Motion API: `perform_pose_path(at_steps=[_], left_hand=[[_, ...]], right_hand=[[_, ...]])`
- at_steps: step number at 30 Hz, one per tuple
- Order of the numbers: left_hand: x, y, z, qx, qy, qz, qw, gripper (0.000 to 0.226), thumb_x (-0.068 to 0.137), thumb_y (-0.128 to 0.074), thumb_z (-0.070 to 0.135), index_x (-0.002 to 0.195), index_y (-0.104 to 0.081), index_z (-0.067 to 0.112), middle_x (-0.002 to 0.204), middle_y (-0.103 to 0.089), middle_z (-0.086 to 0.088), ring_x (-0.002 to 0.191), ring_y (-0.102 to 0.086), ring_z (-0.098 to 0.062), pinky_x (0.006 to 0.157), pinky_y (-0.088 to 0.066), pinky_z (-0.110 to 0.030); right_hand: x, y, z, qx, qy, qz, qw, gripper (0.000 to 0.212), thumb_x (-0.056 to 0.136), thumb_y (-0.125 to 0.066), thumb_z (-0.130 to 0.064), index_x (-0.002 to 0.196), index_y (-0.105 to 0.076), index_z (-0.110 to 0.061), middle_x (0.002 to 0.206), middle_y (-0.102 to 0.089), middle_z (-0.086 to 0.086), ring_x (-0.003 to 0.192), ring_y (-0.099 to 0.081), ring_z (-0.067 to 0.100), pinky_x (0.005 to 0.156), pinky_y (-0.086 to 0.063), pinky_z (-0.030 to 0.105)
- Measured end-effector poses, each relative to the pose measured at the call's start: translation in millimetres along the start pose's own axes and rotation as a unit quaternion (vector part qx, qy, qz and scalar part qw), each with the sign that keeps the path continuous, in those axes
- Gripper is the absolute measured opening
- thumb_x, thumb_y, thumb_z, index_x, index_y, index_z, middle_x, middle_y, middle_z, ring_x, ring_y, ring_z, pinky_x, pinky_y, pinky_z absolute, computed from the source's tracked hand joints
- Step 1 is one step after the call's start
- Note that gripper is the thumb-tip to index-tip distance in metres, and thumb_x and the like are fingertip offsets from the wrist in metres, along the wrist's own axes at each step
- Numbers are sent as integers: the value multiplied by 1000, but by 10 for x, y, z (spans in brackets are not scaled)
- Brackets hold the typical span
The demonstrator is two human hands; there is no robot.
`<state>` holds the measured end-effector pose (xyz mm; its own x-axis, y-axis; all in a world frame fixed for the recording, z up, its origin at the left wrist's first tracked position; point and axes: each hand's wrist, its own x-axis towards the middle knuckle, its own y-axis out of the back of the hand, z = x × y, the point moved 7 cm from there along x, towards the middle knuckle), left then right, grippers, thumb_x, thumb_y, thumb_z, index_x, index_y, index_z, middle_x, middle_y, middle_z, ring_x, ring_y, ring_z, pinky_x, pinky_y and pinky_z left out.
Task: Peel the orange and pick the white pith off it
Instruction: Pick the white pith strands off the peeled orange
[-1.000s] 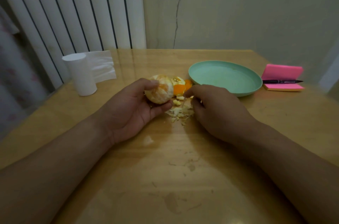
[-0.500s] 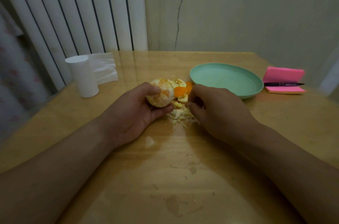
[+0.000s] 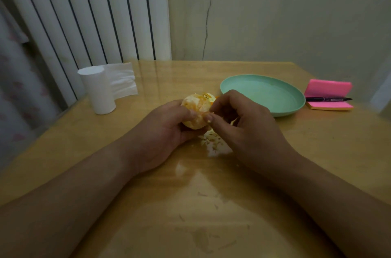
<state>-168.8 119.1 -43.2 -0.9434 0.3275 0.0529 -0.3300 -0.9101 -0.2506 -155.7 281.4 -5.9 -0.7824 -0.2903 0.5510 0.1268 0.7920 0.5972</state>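
Observation:
The peeled orange (image 3: 195,109), pale with white pith and some orange flesh showing, sits in my left hand (image 3: 167,128), whose thumb and fingers curl round it just above the table. My right hand (image 3: 239,124) is against the orange's right side, thumb and forefinger pinching at the pith on its surface. A heap of torn peel and pith scraps (image 3: 213,141) lies on the table under and between the hands. A bit of orange peel (image 3: 208,97) shows behind the fruit.
A mint green plate (image 3: 262,92) stands right of the hands. Pink sticky notes (image 3: 329,95) with a black pen (image 3: 328,99) lie at the far right. A white tissue roll (image 3: 98,89) stands at the left. The wooden table (image 3: 211,205) shows smears in front.
My right hand has come up from the scrap heap on the table to the orange and now pinches at its side. The left hand has kept hold of the fruit.

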Motion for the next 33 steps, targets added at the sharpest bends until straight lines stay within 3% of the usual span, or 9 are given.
perform_pose_path(at_steps=[5,9,15,20,23,28,31,33], left_hand=[[11,98,-2,72,-8,60,996,40,100,-66,11,140,-58,6,128,-75,-14,123,-71,-31,106,-57,-46],[-25,159,30,176,-20,85,981,50,89,-79,31,135,-63,22,124,-77,-4,116,-74,-24,104,-58,-47],[-100,98,145,270,-57,115,954,38,96,-76,26,132,-63,23,115,-76,1,98,-76,-10,74,-59,-18],[-101,59,127,276,-54,110,953,41,94,-78,29,132,-63,25,116,-76,4,101,-76,-10,81,-63,-24],[-91,57,109,249,-49,107,961,39,94,-78,28,131,-64,25,115,-77,2,102,-77,-13,82,-63,-26],[-48,124,44,168,-29,97,980,54,83,-83,36,131,-66,19,121,-78,-7,113,-76,-28,103,-59,-53],[-37,144,42,159,-33,90,983,59,80,-88,36,132,-65,18,122,-77,-8,113,-76,-29,103,-58,-52],[-53,139,72,185,-41,95,977,54,85,-88,32,132,-65,19,119,-78,-5,109,-77,-23,96,-62,-42]], right_hand=[[10,23,11,-32,6,0,999,15,96,-70,-42,104,-68,-29,89,-68,-16,83,-65,8,70,-57,36],[16,28,-5,-57,15,-7,998,14,98,-67,-40,104,-69,-28,88,-68,-15,82,-65,7,71,-57,38],[25,28,-50,-118,38,-17,992,11,100,-64,-37,100,-68,-27,83,-67,-13,75,-63,9,68,-56,44],[31,55,-138,-170,54,6,984,18,94,-57,-41,92,-65,-25,75,-60,-13,66,-56,9,60,-52,41],[33,74,-105,-146,45,18,988,12,95,-63,-34,91,-66,-24,74,-62,-11,66,-57,10,61,-53,43],[22,69,9,-52,6,3,999,6,97,-68,-24,102,-70,-25,83,-68,-14,78,-65,9,70,-57,38],[18,45,7,-44,9,-16,999,12,97,-69,-35,106,-70,-27,88,-68,-16,82,-66,8,70,-57,36],[23,34,3,-53,12,-20,998,17,96,-66,-43,106,-70,-29,88,-68,-17,83,-65,7,70,-57,35]])
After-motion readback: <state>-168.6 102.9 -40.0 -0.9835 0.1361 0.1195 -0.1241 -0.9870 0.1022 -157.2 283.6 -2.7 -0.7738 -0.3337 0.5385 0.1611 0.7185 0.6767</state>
